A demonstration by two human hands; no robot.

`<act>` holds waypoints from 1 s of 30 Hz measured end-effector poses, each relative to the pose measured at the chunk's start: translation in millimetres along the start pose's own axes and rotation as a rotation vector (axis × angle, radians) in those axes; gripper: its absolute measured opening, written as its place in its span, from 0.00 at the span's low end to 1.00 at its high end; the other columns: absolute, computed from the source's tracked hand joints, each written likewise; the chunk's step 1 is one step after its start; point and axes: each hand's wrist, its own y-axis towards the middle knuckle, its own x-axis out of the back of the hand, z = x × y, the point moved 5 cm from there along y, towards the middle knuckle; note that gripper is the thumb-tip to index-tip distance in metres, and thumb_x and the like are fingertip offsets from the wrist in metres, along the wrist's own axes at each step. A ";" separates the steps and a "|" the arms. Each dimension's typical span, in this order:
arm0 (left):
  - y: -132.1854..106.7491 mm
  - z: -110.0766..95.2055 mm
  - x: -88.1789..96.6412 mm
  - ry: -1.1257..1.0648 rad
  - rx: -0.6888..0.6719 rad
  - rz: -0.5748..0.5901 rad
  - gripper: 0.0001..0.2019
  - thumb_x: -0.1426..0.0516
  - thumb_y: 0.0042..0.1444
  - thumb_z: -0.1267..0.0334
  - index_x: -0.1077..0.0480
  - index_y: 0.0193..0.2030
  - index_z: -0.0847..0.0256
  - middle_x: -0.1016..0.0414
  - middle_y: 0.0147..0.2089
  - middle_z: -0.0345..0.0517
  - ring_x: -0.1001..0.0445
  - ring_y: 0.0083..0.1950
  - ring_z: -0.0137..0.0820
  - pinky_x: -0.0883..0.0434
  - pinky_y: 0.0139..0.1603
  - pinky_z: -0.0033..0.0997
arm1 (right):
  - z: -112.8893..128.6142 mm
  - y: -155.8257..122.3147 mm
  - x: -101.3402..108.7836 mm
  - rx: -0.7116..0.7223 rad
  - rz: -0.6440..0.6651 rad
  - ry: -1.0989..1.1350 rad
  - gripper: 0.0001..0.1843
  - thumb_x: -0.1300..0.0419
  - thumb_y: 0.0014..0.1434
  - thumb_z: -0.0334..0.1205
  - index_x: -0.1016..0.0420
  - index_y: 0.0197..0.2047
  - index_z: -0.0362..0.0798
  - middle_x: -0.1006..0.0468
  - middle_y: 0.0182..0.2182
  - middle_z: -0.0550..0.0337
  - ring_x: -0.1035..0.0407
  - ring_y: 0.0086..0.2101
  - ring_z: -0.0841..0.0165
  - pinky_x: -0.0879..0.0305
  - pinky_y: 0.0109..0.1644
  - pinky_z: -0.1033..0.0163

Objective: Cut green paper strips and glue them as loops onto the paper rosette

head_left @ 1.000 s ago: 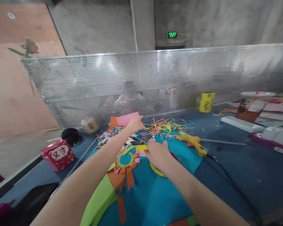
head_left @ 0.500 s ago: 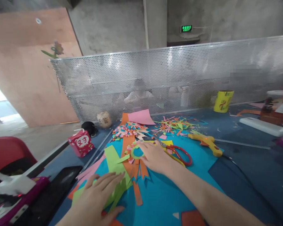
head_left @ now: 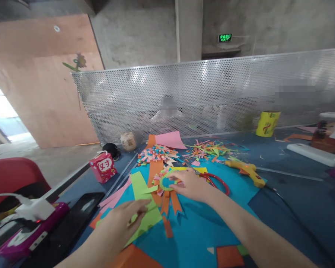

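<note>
A paper rosette (head_left: 167, 183) lies on the blue paper sheet (head_left: 195, 230), with a blue centre, a green ring, looped coloured petals and orange ribbon tails. My right hand (head_left: 191, 183) rests on its right side, thumb and fingers gripping the edge. Over a light green paper sheet (head_left: 149, 219) is my left hand (head_left: 121, 225), its fingers bent and the thumb brought close to the fingertips. Whatever may be between those tips is too small to tell. A small green strip (head_left: 150, 190) lies at the rosette's left. Red-handled scissors (head_left: 222, 183) are partly behind my right hand.
Another fringed rosette (head_left: 158, 153) and a heap of paper scraps (head_left: 209, 149) lie farther back. To the right are a yellow glue gun (head_left: 247, 171) with its cord and a yellow roll (head_left: 268, 123). A phone (head_left: 85, 208) and a pink box (head_left: 103, 166) sit left. A perforated metal screen (head_left: 145, 96) borders the table.
My left hand has gone from spread fingers over the green paper to bent fingers with the thumb drawn in. My right hand stays at the rosette. The view has shifted slightly.
</note>
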 end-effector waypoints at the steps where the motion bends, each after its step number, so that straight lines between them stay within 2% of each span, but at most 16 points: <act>1: 6.8 1.4 0.5 -0.093 0.082 0.026 0.14 0.48 0.48 0.68 0.30 0.42 0.53 0.23 0.29 0.38 0.26 0.26 0.27 0.32 0.25 0.21 | 3.6 -0.6 0.8 0.029 0.005 0.107 0.17 0.47 0.56 0.47 0.32 0.47 0.50 0.26 0.44 0.58 0.33 0.44 0.66 0.41 0.49 0.59; 3: 22.5 2.0 -1.8 -0.267 0.208 0.055 0.12 0.47 0.46 0.66 0.29 0.39 0.56 0.24 0.27 0.39 0.26 0.26 0.29 0.31 0.25 0.23 | 11.8 -1.5 1.2 0.084 0.027 0.289 0.19 0.45 0.54 0.48 0.32 0.47 0.50 0.24 0.41 0.59 0.31 0.41 0.70 0.38 0.45 0.66; 4: 30.6 2.2 -5.0 -0.354 0.254 0.060 0.11 0.46 0.44 0.66 0.30 0.37 0.58 0.25 0.26 0.40 0.27 0.26 0.30 0.31 0.25 0.24 | 14.1 -1.4 0.9 0.091 0.028 0.312 0.18 0.45 0.54 0.48 0.32 0.47 0.49 0.24 0.41 0.60 0.31 0.41 0.71 0.38 0.44 0.67; 6: 45.9 3.2 -15.0 -0.503 0.298 0.056 0.09 0.46 0.43 0.65 0.31 0.33 0.60 0.27 0.24 0.41 0.27 0.27 0.31 0.30 0.26 0.27 | 11.3 0.2 -0.4 0.049 -0.009 0.184 0.17 0.47 0.56 0.44 0.33 0.49 0.49 0.26 0.45 0.59 0.33 0.45 0.70 0.39 0.47 0.65; 8: 58.3 5.3 -27.0 -0.598 0.268 0.035 0.06 0.46 0.44 0.65 0.32 0.31 0.60 0.26 0.27 0.42 0.26 0.31 0.33 0.30 0.31 0.29 | 1.6 2.6 -3.4 -0.013 -0.050 -0.071 0.19 0.51 0.58 0.40 0.37 0.53 0.50 0.30 0.50 0.57 0.38 0.50 0.66 0.44 0.52 0.57; 10: 65.4 12.5 -37.2 -0.633 0.277 -0.032 0.04 0.47 0.44 0.64 0.35 0.30 0.60 0.28 0.27 0.40 0.26 0.30 0.32 0.30 0.31 0.30 | -8.6 5.1 -8.6 -0.023 -0.037 -0.185 0.21 0.52 0.58 0.37 0.41 0.56 0.50 0.33 0.53 0.54 0.41 0.53 0.62 0.50 0.54 0.49; 14: 68.7 26.0 -47.5 -0.582 0.264 -0.094 0.05 0.48 0.47 0.62 0.37 0.30 0.60 0.30 0.28 0.41 0.27 0.31 0.32 0.31 0.30 0.29 | -19.0 8.4 -13.8 -0.012 0.011 -0.278 0.19 0.52 0.58 0.39 0.38 0.54 0.49 0.29 0.49 0.51 0.39 0.50 0.60 0.53 0.53 0.45; 20: 64.3 37.6 -34.8 -0.306 0.251 -0.143 0.06 0.49 0.49 0.61 0.34 0.30 0.59 0.27 0.32 0.45 0.27 0.35 0.34 0.32 0.37 0.32 | -19.9 8.3 -5.3 -0.116 -0.029 -0.398 0.16 0.52 0.59 0.41 0.33 0.47 0.44 0.26 0.41 0.47 0.38 0.46 0.57 0.55 0.52 0.44; 24: 64.2 44.0 -33.9 -0.292 0.290 -0.135 0.06 0.49 0.48 0.62 0.34 0.32 0.60 0.26 0.32 0.46 0.27 0.32 0.33 0.31 0.33 0.30 | -27.9 6.5 -5.5 -0.200 -0.050 -0.433 0.17 0.53 0.59 0.44 0.33 0.46 0.44 0.25 0.39 0.46 0.37 0.45 0.56 0.53 0.51 0.45; 28: 64.4 42.3 -34.2 -0.200 0.280 -0.076 0.08 0.50 0.50 0.63 0.34 0.36 0.61 0.26 0.35 0.47 0.27 0.33 0.33 0.32 0.34 0.31 | -34.8 6.4 -6.1 -0.272 -0.095 -0.455 0.18 0.52 0.58 0.46 0.32 0.45 0.43 0.27 0.42 0.45 0.39 0.46 0.54 0.53 0.50 0.44; 30: 63.2 37.9 -30.4 -0.165 0.249 -0.092 0.08 0.51 0.51 0.64 0.34 0.37 0.61 0.26 0.35 0.47 0.28 0.36 0.34 0.32 0.38 0.32 | -35.7 6.7 -5.4 -0.296 -0.124 -0.462 0.17 0.52 0.58 0.46 0.32 0.45 0.44 0.29 0.45 0.45 0.41 0.48 0.53 0.54 0.50 0.42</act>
